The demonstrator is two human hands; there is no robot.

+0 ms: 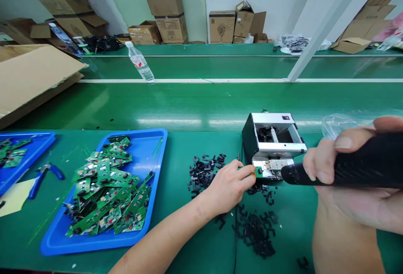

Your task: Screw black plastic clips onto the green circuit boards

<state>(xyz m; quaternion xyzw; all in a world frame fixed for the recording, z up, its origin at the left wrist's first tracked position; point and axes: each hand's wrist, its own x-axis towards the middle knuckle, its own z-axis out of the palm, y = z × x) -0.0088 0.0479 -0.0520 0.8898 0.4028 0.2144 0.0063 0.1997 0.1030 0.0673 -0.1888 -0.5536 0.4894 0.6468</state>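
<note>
The long green bench (179,240) runs across in front of me, with a green conveyor belt (176,106) beyond it and cardboard cartons (168,15) stacked along the far wall, well away from my hands. A clear water bottle (140,61) stands past the belt, out of my working area. To my left, a blue tray (94,246) heaped with green circuit boards (107,190) sits within easy reach, which seems to be why it is placed there. A second blue tray (28,139) lies further left, with blue-handled pliers (40,179) just beside it. Straight ahead is a silver-and-black bench machine (273,139), its open top showing the mechanism inside, with black plastic scraps (255,232) scattered around its front. My right hand (340,181) comes in from the side, gripping a black-handled tool (368,160) with the fingers (317,160) curled closed around it, its end aimed near the machine's metal front. My left hand (228,185) steadies a small green circuit board (258,171) against that front, the fingers (247,172) pressed together on it, with the board projecting just past my fingertips.
</note>
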